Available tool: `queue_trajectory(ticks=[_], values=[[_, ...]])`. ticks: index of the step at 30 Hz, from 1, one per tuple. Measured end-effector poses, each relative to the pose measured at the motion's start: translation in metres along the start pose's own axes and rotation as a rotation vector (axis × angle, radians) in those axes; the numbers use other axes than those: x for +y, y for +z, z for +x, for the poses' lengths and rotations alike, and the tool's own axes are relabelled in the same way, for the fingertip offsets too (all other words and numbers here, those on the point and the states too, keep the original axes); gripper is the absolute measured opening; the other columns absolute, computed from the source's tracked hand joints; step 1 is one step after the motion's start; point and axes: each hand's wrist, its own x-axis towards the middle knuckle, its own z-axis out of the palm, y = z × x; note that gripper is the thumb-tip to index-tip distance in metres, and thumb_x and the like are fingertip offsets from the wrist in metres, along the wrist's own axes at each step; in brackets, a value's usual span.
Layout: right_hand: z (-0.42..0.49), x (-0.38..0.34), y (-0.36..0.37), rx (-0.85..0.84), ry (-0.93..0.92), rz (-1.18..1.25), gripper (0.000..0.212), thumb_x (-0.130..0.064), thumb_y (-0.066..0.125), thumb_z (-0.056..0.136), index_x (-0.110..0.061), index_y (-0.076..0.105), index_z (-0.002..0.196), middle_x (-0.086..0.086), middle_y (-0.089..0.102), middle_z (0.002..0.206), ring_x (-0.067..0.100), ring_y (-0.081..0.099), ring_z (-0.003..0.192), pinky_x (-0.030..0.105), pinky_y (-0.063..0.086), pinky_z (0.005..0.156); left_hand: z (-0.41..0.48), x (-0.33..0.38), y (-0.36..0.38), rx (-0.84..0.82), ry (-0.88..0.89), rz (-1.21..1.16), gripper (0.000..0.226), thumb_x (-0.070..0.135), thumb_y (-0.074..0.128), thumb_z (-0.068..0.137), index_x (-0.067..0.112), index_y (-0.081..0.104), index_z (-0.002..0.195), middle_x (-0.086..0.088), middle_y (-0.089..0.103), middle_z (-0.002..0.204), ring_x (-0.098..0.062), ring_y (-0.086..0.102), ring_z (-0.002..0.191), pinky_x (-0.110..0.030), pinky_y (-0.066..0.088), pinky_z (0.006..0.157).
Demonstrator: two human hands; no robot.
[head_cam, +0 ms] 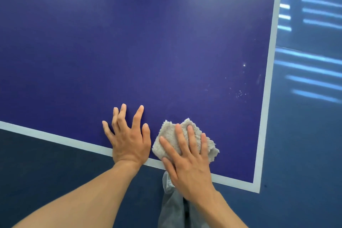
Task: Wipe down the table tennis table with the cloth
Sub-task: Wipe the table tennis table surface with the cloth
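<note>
Right hand (187,161) is pressing flat on the cloth (171,135) near the surface's (166,52) near-right corner; left hand (127,139) is lying spread just beside, holding nothing.

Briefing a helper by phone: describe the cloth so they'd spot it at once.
On the blue table tennis table, follow the white-lined near edge towards the right corner. A fluffy beige cloth lies there under the flat right hand. The left hand beside it presses bare tabletop.

Right hand (187,161) presses cloth (170,133) on table (148,42); left hand (129,139) flat beside it.
</note>
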Motion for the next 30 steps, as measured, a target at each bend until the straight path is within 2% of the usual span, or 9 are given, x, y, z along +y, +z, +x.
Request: queue_trajectory(ticks=[4, 10, 12, 15, 17, 21, 25, 27, 30], values=[[-0.043, 0.034, -0.008, -0.045, 0.026, -0.07, 0.054, -0.057, 0.03, 0.109, -0.047, 0.028, 0.161, 0.003, 0.015, 0.174, 0.035, 0.013, 0.16, 0.069, 0.018, 0.122, 0.0, 0.001, -0.001, 0.016, 0.008, -0.02, 0.056, 0.039, 0.032, 0.099, 0.025, 0.047, 0.151, -0.018, 0.028, 0.161, -0.041, 0.023, 0.153, -0.072, 0.012, 0.12], [0.042, 0.023, -0.02, 0.052, 0.556, 0.03, 0.057, -0.053, 0.03, 0.105, -0.043, 0.031, 0.161, 0.004, 0.006, 0.176, 0.036, 0.0, 0.161, 0.07, 0.002, 0.123, 0.0, -0.001, 0.0, 0.005, 0.012, -0.018, 0.055, 0.037, 0.03, 0.101, 0.027, 0.047, 0.152, -0.017, 0.029, 0.161, -0.041, 0.024, 0.153, -0.073, 0.013, 0.12], [0.064, -0.002, -0.015, 0.049, 0.447, 0.015, 0.055, -0.05, 0.035, 0.106, -0.041, 0.035, 0.16, 0.008, 0.014, 0.174, 0.04, 0.007, 0.16, 0.071, 0.007, 0.122, 0.0, -0.001, 0.002, 0.006, 0.005, -0.029, 0.054, 0.035, 0.03, 0.102, 0.027, 0.047, 0.152, -0.017, 0.028, 0.162, -0.04, 0.023, 0.154, -0.072, 0.012, 0.12], [0.047, -0.023, -0.004, -0.02, 0.089, -0.053, 0.05, -0.051, 0.032, 0.109, -0.042, 0.039, 0.158, 0.007, 0.019, 0.173, 0.038, 0.013, 0.16, 0.07, 0.014, 0.122, -0.001, -0.004, 0.003, 0.013, 0.019, -0.039, 0.052, 0.035, 0.029, 0.103, 0.028, 0.046, 0.152, -0.017, 0.028, 0.162, -0.04, 0.022, 0.154, -0.073, 0.013, 0.12], [0.019, -0.011, -0.005, -0.067, 0.015, -0.057, 0.05, -0.053, 0.029, 0.11, -0.045, 0.036, 0.159, 0.003, 0.016, 0.174, 0.034, 0.013, 0.16, 0.068, 0.015, 0.123, 0.0, -0.005, 0.004, 0.015, 0.023, -0.037, 0.052, 0.035, 0.028, 0.103, 0.028, 0.046, 0.152, -0.017, 0.028, 0.162, -0.04, 0.022, 0.154, -0.073, 0.012, 0.12], [-0.002, 0.038, -0.026, -0.108, 0.298, -0.055, 0.055, -0.058, 0.024, 0.105, -0.05, 0.028, 0.16, -0.002, 0.009, 0.175, 0.03, 0.003, 0.162, 0.064, 0.005, 0.126, 0.0, -0.003, 0.003, 0.015, 0.01, -0.065, 0.05, 0.029, 0.034, 0.104, 0.028, 0.046, 0.153, -0.017, 0.028, 0.162, -0.04, 0.022, 0.155, -0.073, 0.011, 0.12], [0.053, 0.05, -0.037, -0.11, 0.665, 0.045, 0.057, -0.057, 0.011, 0.104, -0.054, 0.005, 0.161, -0.007, -0.018, 0.173, 0.025, -0.023, 0.158, 0.061, -0.014, 0.124, 0.0, -0.003, 0.002, 0.004, 0.01, -0.061, 0.052, 0.029, 0.039, 0.103, 0.028, 0.045, 0.154, -0.018, 0.028, 0.162, -0.041, 0.022, 0.155, -0.073, 0.012, 0.12], [0.091, 0.038, -0.035, -0.086, 0.667, 0.068, 0.055, -0.053, 0.015, 0.108, -0.053, 0.0, 0.162, -0.006, -0.021, 0.173, 0.028, -0.025, 0.157, 0.063, -0.016, 0.123, 0.0, -0.004, 0.001, -0.005, 0.007, -0.057, 0.052, 0.03, 0.038, 0.103, 0.029, 0.044, 0.155, -0.017, 0.028, 0.163, -0.04, 0.021, 0.155, -0.073, 0.011, 0.12], [0.122, 0.013, -0.03, -0.107, 0.475, 0.064, 0.053, -0.052, 0.009, 0.109, -0.053, -0.004, 0.161, -0.007, -0.018, 0.174, 0.03, -0.023, 0.158, 0.064, -0.015, 0.122, 0.0, -0.004, 0.0, 0.0, 0.009, -0.053, 0.052, 0.03, 0.037, 0.103, 0.03, 0.044, 0.154, -0.015, 0.03, 0.163, -0.039, 0.021, 0.155, -0.073, 0.012, 0.12]])
